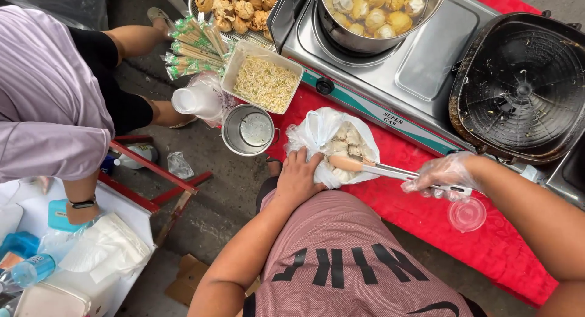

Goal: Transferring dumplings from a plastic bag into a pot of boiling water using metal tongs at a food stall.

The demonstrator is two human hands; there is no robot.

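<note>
- Left hand (297, 178) lies open, steadying the plastic bag (317, 131) of dumplings (343, 147).
- Gloved right hand (443, 176) grips tongs (381, 169) reaching into the bag, on the red bench (426, 216).

You are looking down on a grey pavement floor (225, 189) in flat daylight. A worktop under a red cloth (487, 244) runs across the right. At lower left stands a white table (131, 216) beside a red metal frame (164, 174). A flattened cardboard piece (189, 274) lies on the ground.
</note>
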